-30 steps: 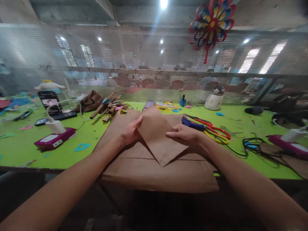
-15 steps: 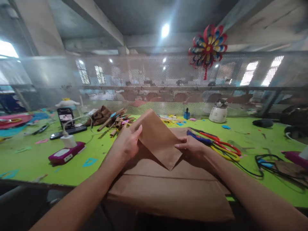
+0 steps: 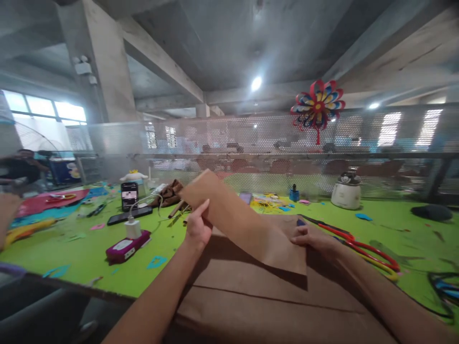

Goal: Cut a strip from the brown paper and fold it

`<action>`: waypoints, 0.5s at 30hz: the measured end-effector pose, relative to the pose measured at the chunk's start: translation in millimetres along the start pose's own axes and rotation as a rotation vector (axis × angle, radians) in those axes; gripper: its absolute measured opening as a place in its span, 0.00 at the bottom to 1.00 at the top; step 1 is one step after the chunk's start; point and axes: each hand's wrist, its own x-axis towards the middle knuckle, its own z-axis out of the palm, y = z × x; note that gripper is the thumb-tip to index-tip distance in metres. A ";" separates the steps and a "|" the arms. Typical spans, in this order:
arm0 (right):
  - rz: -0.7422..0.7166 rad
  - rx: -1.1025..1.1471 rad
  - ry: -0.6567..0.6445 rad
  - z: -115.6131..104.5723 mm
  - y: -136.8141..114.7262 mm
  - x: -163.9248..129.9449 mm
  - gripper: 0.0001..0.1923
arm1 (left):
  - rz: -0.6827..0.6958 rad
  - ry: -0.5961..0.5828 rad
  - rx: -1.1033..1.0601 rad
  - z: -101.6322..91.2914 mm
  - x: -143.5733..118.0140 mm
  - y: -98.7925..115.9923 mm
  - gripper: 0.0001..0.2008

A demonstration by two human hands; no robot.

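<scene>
Brown kraft paper folded into a long flap is what we have in hand: our left hand pinches its upper edge between thumb and fingers, closed on it and lifting that end off the table, while our right hand lies flat with the fingers spread, pressing the flap's lower end down onto the larger brown paper sheet underneath. We judge that the split makes sense: one end is anchored so the fold line stays put, and the other is raised so the flap can swing over along its crease. The big sheet lies on the near edge of the bright green table, right in front of us, where both arms reach it easily. Just beyond the right hand lie red-handled and yellow-handled scissors, close enough to grab. To the left a magenta box-shaped device with a white charger plugged on top sits well apart from the paper, and behind it a black phone propped upright faces us. A bundle of rolled brown paper tubes lies beyond the left hand. As for containers, we see a white rounded pot-like appliance and a small blue bottle at the far edge by the perforated metal screen; what they hold cannot be told. A red, blue and yellow paper pinwheel hangs on that screen.
</scene>
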 end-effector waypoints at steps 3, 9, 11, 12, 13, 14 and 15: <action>0.012 0.014 0.115 -12.4 0.7 3.6 0.12 | 0.066 -0.013 -0.017 -1.8 6.4 0.2 0.18; -0.024 0.282 0.304 -33.9 1.8 8.7 0.09 | 0.059 -0.024 -0.023 2.0 0.0 -6.1 0.18; -0.042 0.354 0.334 -38.1 2.5 9.9 0.08 | 0.061 -0.050 -0.014 2.8 -3.2 -8.4 0.18; -0.051 0.370 0.350 -39.7 3.5 10.8 0.08 | 0.058 -0.070 -0.003 2.5 -4.3 -9.7 0.17; -0.062 0.374 0.369 -41.2 5.1 11.9 0.07 | 0.055 -0.091 0.010 1.9 -5.1 -11.2 0.17; -0.074 0.365 0.392 -42.7 7.2 13.3 0.07 | 0.053 -0.109 0.024 0.8 -5.6 -13.0 0.16; -0.100 0.338 0.426 -44.2 9.8 15.0 0.07 | 0.049 -0.122 0.039 -0.5 -5.7 -14.8 0.16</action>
